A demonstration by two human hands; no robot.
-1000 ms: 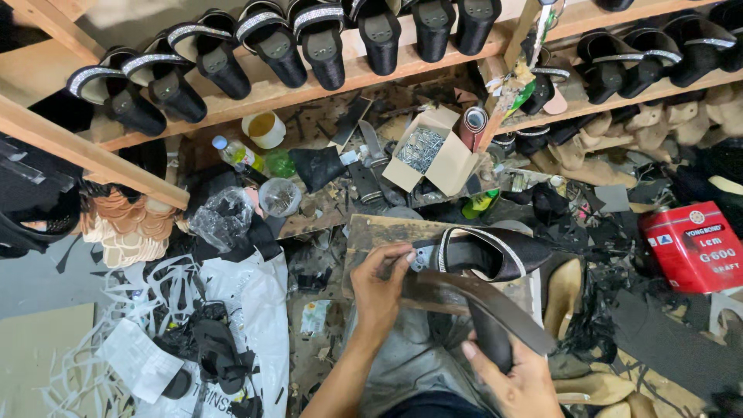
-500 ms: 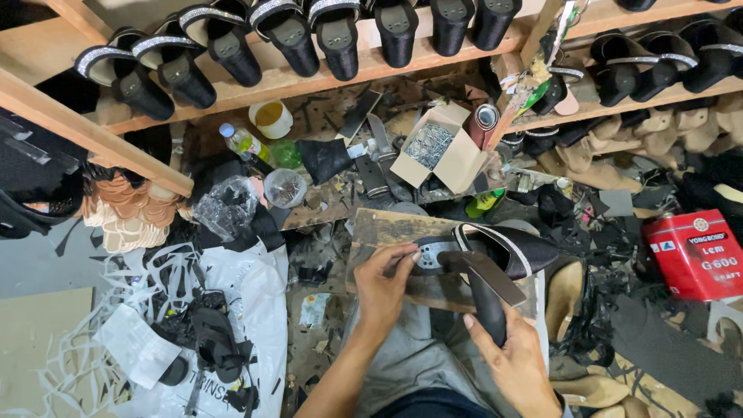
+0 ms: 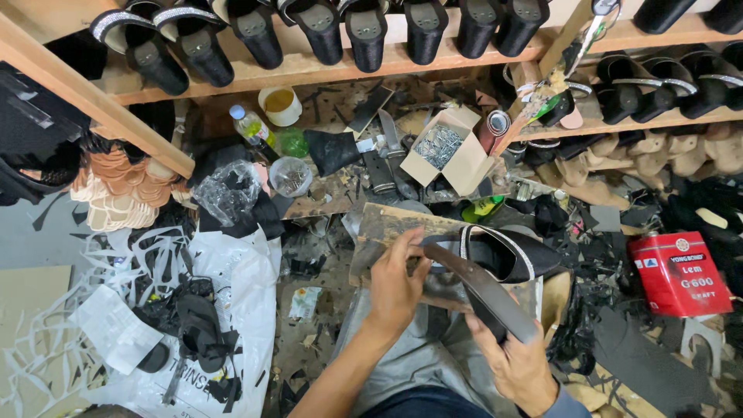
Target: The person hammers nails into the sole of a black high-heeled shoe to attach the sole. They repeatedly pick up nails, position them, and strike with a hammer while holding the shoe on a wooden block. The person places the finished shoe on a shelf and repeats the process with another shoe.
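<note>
Black sandal (image 3: 495, 267) between left hand (image 3: 398, 282), right hand (image 3: 518, 364)

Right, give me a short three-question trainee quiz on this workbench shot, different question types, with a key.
1. True or false: the left hand and the right hand both hold the black sandal.
2. Multiple choice: what fills the open cardboard box behind the hands? A) metal nails B) buttons C) thread spools
3. Fill in the missing word: the rectangular tin can on the right side of the bench is coloured ____.

Key: 1 true; 2 A; 3 red.
</note>
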